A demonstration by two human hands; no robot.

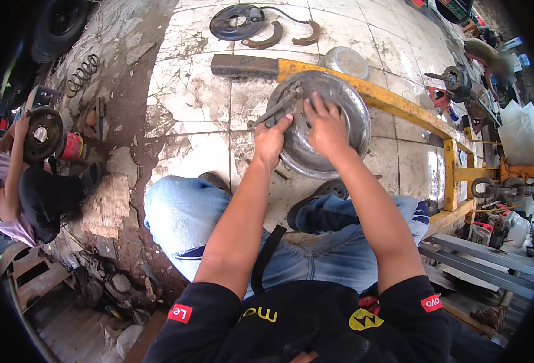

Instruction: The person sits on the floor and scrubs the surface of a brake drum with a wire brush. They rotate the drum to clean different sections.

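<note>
A round, greasy metal brake backing plate (353, 130) is tilted up in front of me, partly over a yellow metal frame. My left hand (270, 140) grips its near left rim, thumb on top and the other fingers hidden. Beside that thumb, a dark bar-like part (277, 109) slants across the plate and past its rim. My right hand (327, 128) lies over the middle of the plate, fingers spread and slightly blurred, with nothing held. Farther off, a black backing plate (223, 24) with a cable lies on the tiles near two curved brake shoes (268, 39).
The yellow metal frame (400, 106) runs from beyond the plate to the right. A round metal drum (345, 62) sits behind it. A coil spring (83, 75) lies at left, where another person (16, 181) holds a dark plate (43, 134) near a red can (72, 147).
</note>
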